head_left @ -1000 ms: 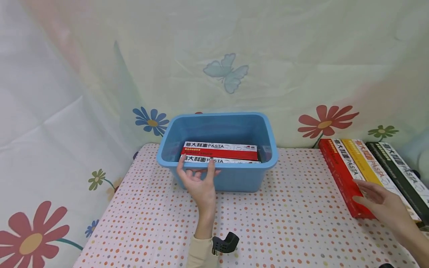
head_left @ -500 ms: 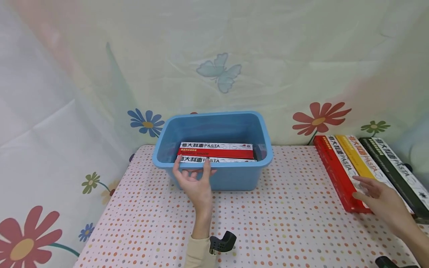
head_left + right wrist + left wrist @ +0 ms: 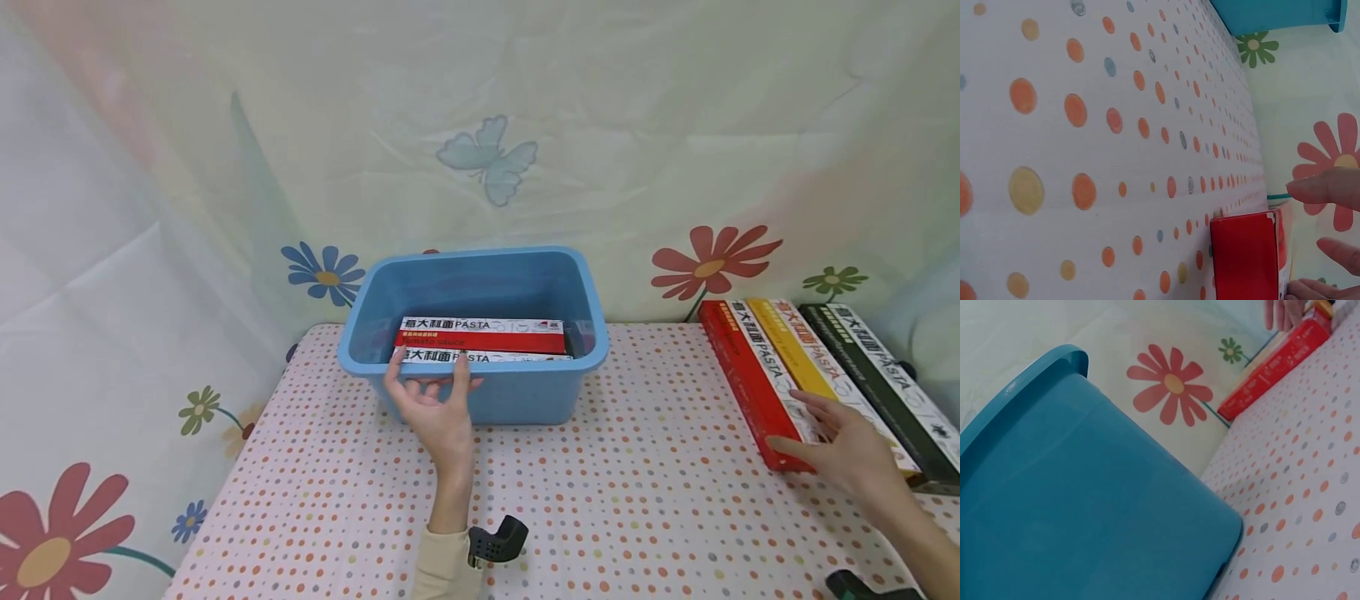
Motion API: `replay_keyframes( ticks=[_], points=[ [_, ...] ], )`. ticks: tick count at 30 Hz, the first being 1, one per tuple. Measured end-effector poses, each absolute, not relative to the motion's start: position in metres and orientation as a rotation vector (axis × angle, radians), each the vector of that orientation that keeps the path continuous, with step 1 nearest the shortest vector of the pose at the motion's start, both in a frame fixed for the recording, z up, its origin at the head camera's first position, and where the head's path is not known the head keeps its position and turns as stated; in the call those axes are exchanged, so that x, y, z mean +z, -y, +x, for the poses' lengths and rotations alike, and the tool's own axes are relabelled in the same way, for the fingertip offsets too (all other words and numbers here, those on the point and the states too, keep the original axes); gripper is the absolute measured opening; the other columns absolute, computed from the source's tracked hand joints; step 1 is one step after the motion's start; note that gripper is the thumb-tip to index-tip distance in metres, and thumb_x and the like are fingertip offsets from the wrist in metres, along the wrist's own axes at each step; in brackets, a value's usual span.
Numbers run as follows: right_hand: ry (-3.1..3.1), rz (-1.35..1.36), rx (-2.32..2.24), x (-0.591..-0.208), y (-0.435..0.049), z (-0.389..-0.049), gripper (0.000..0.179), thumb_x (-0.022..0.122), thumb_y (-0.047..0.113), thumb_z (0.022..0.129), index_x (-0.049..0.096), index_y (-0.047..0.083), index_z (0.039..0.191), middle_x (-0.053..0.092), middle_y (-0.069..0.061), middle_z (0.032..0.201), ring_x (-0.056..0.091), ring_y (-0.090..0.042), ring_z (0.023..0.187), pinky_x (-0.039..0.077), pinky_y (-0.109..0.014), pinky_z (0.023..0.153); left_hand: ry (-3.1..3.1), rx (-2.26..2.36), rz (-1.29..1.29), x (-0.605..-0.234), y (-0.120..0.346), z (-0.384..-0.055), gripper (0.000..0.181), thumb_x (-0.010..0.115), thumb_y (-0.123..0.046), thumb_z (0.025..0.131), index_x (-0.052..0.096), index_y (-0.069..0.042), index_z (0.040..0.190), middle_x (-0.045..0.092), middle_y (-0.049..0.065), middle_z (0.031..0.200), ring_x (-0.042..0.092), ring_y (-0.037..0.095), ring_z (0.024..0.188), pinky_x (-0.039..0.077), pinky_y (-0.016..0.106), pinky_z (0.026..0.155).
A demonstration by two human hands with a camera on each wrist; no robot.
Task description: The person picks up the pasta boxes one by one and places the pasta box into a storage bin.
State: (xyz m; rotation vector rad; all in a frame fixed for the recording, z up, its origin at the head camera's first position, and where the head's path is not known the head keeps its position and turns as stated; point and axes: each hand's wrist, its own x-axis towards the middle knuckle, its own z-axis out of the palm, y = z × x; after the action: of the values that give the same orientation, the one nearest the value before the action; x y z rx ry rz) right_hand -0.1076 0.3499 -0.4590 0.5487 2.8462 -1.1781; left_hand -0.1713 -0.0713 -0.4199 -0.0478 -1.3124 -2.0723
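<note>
A blue plastic tub (image 3: 525,396) stands in the middle of the table, with red-and-white pasta boxes (image 3: 517,342) lying inside it. My left hand (image 3: 438,421) holds the tub's front rim, some fingers curled beneath the lip. At the right, a red pasta box (image 3: 742,392), a yellow one (image 3: 780,333) and a dark green one (image 3: 862,367) lie side by side. Over the near end of the red box is my right hand (image 3: 847,446), thumb and fingers spread apart. In the right wrist view its fingers (image 3: 1329,187) are parted above the red box's end (image 3: 1245,256).
A dotted cloth (image 3: 637,483) covers the table. Behind it hangs a flowered backdrop (image 3: 337,150), close to the tub's back. A black wrist camera mount (image 3: 498,542) sits on the left wrist, and another (image 3: 862,587) shows below the right arm.
My right hand has shifted slightly over the red box, and its thumb has spread out to the box's left side. The left hand stays on the tub's rim. The head view has turned slightly right.
</note>
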Motion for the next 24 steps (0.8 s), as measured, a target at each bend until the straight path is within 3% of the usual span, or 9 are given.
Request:
replay_keyframes(
  ticks=[6,18,24],
  points=[
    [-2.893,0.546,-1.104,-0.460,-0.346,-0.106,0.093,0.081,0.013,0.091,0.021,-0.014,0.157,0.020,-0.051,0.151,0.029,-0.072,0.132,0.043,-0.076,0.100,1.320,-2.076,-0.043,-0.418,0.071,-0.170,0.076,0.079,0.001,0.091,0.033,-0.010,0.150,0.055,0.026,0.128,0.070,0.029,0.089,0.069,0.045,0.068],
    [-2.788,0.601,-1.136,-0.459,-0.342,-0.097,0.099,0.081,0.023,0.092,0.017,-0.011,0.159,0.020,-0.049,0.153,0.028,-0.067,0.135,0.040,-0.079,0.106,1.333,-2.073,-0.036,-0.417,0.070,-0.169,0.074,0.079,-0.001,0.091,0.034,-0.010,0.149,0.057,0.022,0.126,0.069,0.029,0.086,0.069,0.045,0.068],
    [-2.757,0.599,-1.193,-0.465,-0.344,-0.091,0.100,0.075,0.033,0.098,0.011,-0.012,0.159,0.015,-0.047,0.156,0.020,-0.065,0.138,0.035,-0.082,0.107,1.327,-2.081,-0.038,-0.416,0.070,-0.169,0.073,0.080,-0.001,0.091,0.035,-0.009,0.149,0.056,0.025,0.124,0.068,0.028,0.084,0.069,0.046,0.067]
  ],
)
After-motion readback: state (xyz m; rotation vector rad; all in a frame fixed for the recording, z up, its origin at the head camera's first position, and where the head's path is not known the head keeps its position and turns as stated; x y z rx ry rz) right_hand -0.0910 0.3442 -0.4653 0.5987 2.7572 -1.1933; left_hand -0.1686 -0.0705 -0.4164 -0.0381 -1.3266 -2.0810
